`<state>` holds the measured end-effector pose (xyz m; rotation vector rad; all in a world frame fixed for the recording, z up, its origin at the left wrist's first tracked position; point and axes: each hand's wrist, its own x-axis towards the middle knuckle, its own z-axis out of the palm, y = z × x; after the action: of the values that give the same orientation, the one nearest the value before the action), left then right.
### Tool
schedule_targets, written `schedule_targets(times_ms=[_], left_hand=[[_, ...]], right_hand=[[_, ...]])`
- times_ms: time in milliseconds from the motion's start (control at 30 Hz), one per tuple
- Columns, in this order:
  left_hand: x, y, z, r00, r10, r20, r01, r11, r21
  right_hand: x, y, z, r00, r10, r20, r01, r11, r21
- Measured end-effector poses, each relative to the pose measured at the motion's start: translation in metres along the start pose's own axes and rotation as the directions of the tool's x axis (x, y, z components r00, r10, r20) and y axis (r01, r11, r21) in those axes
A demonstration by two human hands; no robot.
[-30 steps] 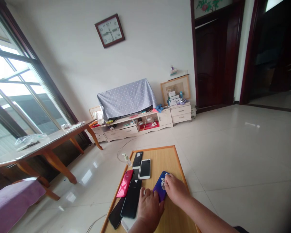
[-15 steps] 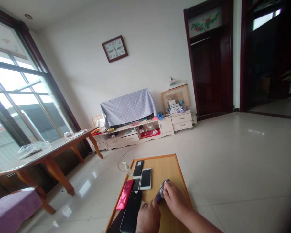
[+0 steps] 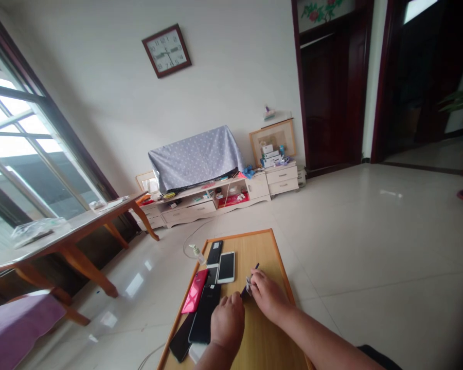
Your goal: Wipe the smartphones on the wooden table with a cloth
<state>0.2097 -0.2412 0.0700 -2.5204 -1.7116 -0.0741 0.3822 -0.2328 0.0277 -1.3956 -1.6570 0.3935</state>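
My left hand (image 3: 227, 319) is closed on the near end of a slim dark blue phone (image 3: 256, 266), tilted nearly edge-on above the wooden table (image 3: 264, 336). My right hand (image 3: 269, 294) is closed on a small pale grey cloth (image 3: 248, 282), pressed against the phone; the fingers hide part of both. Left of my hands lie a white phone with a dark screen (image 3: 227, 267), a pink phone (image 3: 195, 292), a large black phone (image 3: 204, 314) and another dark phone (image 3: 182, 336). A black phone (image 3: 215, 252) rests at the far end.
A clear pump bottle (image 3: 197, 254) stands at the table's far left corner. A white object (image 3: 196, 352) is partly hidden by my left forearm. Farther off are a long table (image 3: 81, 231) at left and a low white cabinet (image 3: 193, 213) by the wall.
The view has shifted, so the room sits lower-left to higher in the picture. The phone in my hands has turned more edge-on, and the cloth remains against it.
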Motion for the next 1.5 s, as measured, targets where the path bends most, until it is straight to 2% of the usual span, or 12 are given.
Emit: schedule_targets(times_ms=[100,200,400,567,667,833,1033,1133,1267,1500], left_hand=[[0.002,0.001,0.0,0.997,-0.055,0.045,0.057,0.997,-0.053],[0.001,0.001,0.004,0.996,-0.062,0.069,0.068,0.993,-0.092],[-0.005,0.003,0.01,0.998,-0.063,-0.018,0.054,0.949,-0.31],[-0.004,0.002,0.012,1.0,-0.011,0.008,0.013,0.967,-0.254],[-0.003,-0.001,0.012,1.0,-0.013,-0.012,0.01,0.976,-0.219],[-0.003,-0.005,0.011,0.993,-0.083,-0.083,0.049,0.934,-0.355],[-0.004,-0.002,0.015,0.99,-0.109,-0.089,0.051,0.87,-0.49],[-0.003,-0.003,0.019,0.99,-0.089,-0.109,0.026,0.878,-0.477],[-0.002,-0.005,0.021,0.995,-0.057,-0.077,0.018,0.902,-0.432],[-0.001,-0.006,0.017,0.995,-0.057,-0.087,0.016,0.91,-0.414]], right_hand=[[0.003,-0.001,-0.004,1.0,-0.002,-0.008,0.002,1.0,0.003],[0.006,-0.004,-0.008,0.999,-0.006,-0.035,0.005,1.0,-0.023],[0.007,-0.001,-0.005,0.999,0.003,-0.046,-0.007,0.996,-0.085],[0.006,0.002,0.004,0.999,0.029,-0.037,-0.032,0.996,-0.082],[0.007,-0.001,0.006,0.999,0.024,-0.033,-0.027,0.997,-0.072],[0.009,-0.008,0.006,0.999,-0.02,-0.05,0.017,0.999,-0.047],[0.011,-0.005,0.005,0.998,-0.026,-0.054,0.021,0.997,-0.075],[0.011,-0.002,0.008,0.999,-0.001,-0.055,-0.004,0.996,-0.086],[0.012,-0.002,0.009,0.999,0.017,-0.047,-0.02,0.997,-0.075],[0.001,-0.031,0.012,0.997,-0.074,-0.022,0.071,0.991,-0.112]])
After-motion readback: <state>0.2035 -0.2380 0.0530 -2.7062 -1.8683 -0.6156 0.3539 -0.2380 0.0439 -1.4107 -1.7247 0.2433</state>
